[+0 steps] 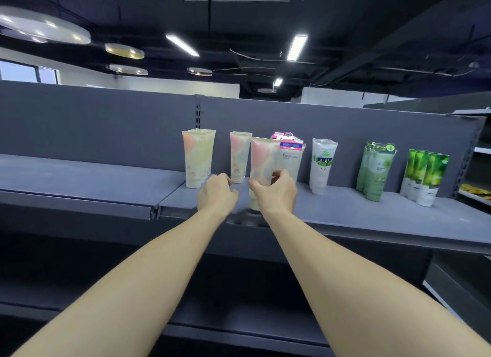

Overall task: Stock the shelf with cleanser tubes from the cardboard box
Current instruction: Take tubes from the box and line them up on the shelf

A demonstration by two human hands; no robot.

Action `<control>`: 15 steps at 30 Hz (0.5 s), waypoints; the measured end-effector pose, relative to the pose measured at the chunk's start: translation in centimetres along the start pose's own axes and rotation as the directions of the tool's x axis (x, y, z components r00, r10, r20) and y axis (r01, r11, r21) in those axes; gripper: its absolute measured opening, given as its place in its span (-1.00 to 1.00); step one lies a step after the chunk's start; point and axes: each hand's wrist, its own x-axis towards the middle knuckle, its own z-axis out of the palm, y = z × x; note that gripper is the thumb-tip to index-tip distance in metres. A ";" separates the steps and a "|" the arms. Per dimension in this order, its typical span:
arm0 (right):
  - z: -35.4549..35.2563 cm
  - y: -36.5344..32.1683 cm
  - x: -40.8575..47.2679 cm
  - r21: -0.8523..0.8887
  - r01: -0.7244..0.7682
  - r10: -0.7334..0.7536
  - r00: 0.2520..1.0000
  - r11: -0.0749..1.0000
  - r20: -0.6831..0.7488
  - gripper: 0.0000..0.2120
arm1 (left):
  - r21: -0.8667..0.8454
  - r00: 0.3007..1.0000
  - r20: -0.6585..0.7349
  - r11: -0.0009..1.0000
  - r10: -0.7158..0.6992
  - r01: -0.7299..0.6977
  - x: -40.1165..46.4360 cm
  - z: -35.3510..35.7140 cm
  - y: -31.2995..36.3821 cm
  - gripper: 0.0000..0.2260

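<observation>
At shelf front, right hand (279,192) grasps a soft, glossy pink-and-cream cleanser tube (261,168), cap down on the matte grey metal shelf (345,210). Left hand (216,193) is loosely curled, holding nothing. Risk: the narrow cap base may tip on release, knocking over the matching upright tube (239,157) just behind. Cardboard box not visible.

There is only one view. The camera sits on the person's head and looks forward, a bit down, at the grey shelf (345,213) close in front. Both arms reach out from the near edge. The ceiling shows far above.
</observation>
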 end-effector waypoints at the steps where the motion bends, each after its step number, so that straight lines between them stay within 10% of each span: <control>1: 1.3 -0.2 0.2 0.001 -0.009 0.009 1.000 1.000 -0.004 -0.64 | 0.000 1.000 0.007 1.000 0.007 -0.007 0.9 -0.1 -0.9 -0.77; 15: 11.6 -0.5 5.2 -0.070 -0.081 0.073 0.990 0.994 -0.117 -0.49 | -0.041 0.981 0.087 0.985 0.172 -0.169 9.1 2.1 -4.5 -0.81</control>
